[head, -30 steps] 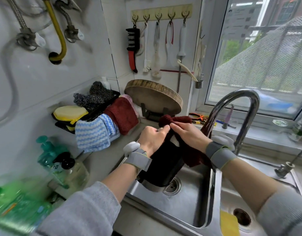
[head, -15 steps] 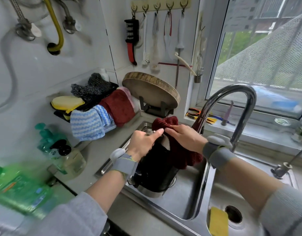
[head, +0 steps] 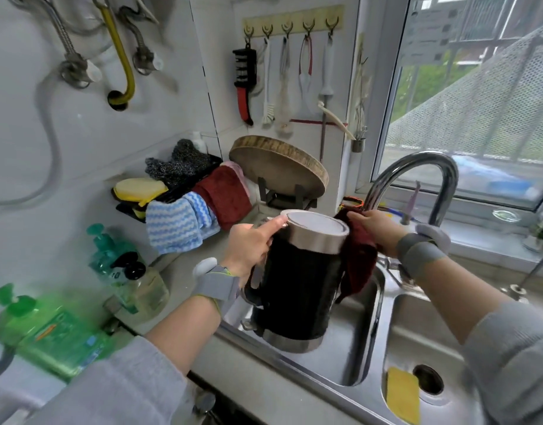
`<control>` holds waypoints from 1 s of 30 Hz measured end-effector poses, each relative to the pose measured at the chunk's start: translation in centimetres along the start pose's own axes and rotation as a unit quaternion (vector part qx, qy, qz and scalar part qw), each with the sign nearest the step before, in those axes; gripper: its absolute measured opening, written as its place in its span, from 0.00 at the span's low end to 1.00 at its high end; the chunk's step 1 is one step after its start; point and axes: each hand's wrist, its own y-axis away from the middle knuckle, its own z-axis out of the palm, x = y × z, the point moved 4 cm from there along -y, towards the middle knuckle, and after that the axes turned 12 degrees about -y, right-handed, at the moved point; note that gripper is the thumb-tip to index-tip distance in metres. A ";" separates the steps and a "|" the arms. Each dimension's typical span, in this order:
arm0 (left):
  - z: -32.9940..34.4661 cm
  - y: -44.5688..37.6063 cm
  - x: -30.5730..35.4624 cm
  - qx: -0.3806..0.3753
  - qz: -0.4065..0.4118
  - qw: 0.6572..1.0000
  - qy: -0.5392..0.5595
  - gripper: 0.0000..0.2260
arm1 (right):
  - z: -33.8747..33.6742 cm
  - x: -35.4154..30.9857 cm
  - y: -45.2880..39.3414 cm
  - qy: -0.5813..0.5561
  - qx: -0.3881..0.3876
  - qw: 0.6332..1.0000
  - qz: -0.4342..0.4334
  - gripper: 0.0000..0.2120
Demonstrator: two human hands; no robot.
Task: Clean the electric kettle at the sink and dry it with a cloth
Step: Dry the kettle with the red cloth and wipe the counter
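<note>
The electric kettle (head: 301, 283), black with a steel rim and a closed lid, stands upright over the left basin of the steel sink (head: 353, 363). My left hand (head: 250, 243) grips its handle on the left, with the index finger stretched along the rim. My right hand (head: 376, 228) holds a dark red cloth (head: 357, 259) against the kettle's right side, just under the rim. The cloth hangs down beside the kettle body.
The curved tap (head: 417, 179) arches right behind my right hand. A yellow sponge (head: 402, 394) lies in the right basin. Cloths and sponges fill a rack (head: 184, 197) at the left, soap bottles (head: 123, 271) stand nearer, and a round wooden board (head: 279, 170) leans behind.
The cloth has come off the kettle's top and now hangs at its right side, baring the lid. My left hand has shifted from the top to the handle.
</note>
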 end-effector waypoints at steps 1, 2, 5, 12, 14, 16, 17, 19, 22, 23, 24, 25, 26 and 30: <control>-0.4 -0.1 0.0 0.004 -0.020 1.000 0.020 0.22 | 0.4 1.1 1.0 -0.040 0.003 0.999 0.007 0.17; -0.7 -0.2 -0.1 0.007 -0.041 0.998 0.050 0.22 | 1.4 1.8 2.2 -0.062 -0.004 0.998 0.002 0.18; -1.2 -0.3 0.0 0.016 -0.071 0.988 0.136 0.16 | 4.7 1.2 6.1 -0.104 0.015 0.990 -0.099 0.19; -0.9 0.5 1.6 -0.022 -0.081 0.975 0.208 0.13 | 12.5 2.8 15.0 0.314 0.075 0.885 -0.337 0.18; -0.6 1.3 2.1 -0.061 -0.058 0.976 0.202 0.14 | 13.0 3.6 15.8 0.343 0.135 0.868 -0.333 0.15; -0.5 2.2 2.8 -0.107 -0.054 0.973 0.197 0.18 | 12.1 2.3 16.3 0.323 0.198 0.871 -0.313 0.17; -0.5 2.4 3.1 -0.127 -0.055 0.970 0.201 0.18 | 11.3 1.1 16.6 0.315 0.243 0.864 -0.309 0.19; -0.5 2.6 4.1 -0.157 -0.048 0.963 0.212 0.18 | 9.7 -1.2 16.7 0.278 0.294 0.863 -0.303 0.22; -0.3 3.1 5.4 -0.176 -0.020 0.962 0.209 0.18 | 6.9 -4.8 16.4 0.115 0.281 0.917 -0.257 0.25; -0.1 3.2 5.7 -0.186 -0.009 0.961 0.206 0.19 | 5.5 -5.5 15.8 0.037 0.280 0.931 -0.231 0.23; 0.1 3.5 5.9 -0.197 -0.001 0.959 0.202 0.19 | 3.8 -5.7 14.8 -0.047 0.268 0.942 -0.198 0.22; 0.2 3.8 6.0 -0.208 0.003 0.959 0.195 0.20 | 2.4 -5.8 14.2 -0.149 0.244 0.944 -0.164 0.21; 0.4 4.0 6.1 -0.225 0.010 0.956 0.189 0.20 | 1.1 -5.4 13.3 -0.239 0.207 0.939 -0.137 0.19; 1.2 5.0 6.7 -0.319 0.058 0.934 0.148 0.22 | -2.1 -4.3 14.0 -0.346 0.106 0.932 -0.032 0.15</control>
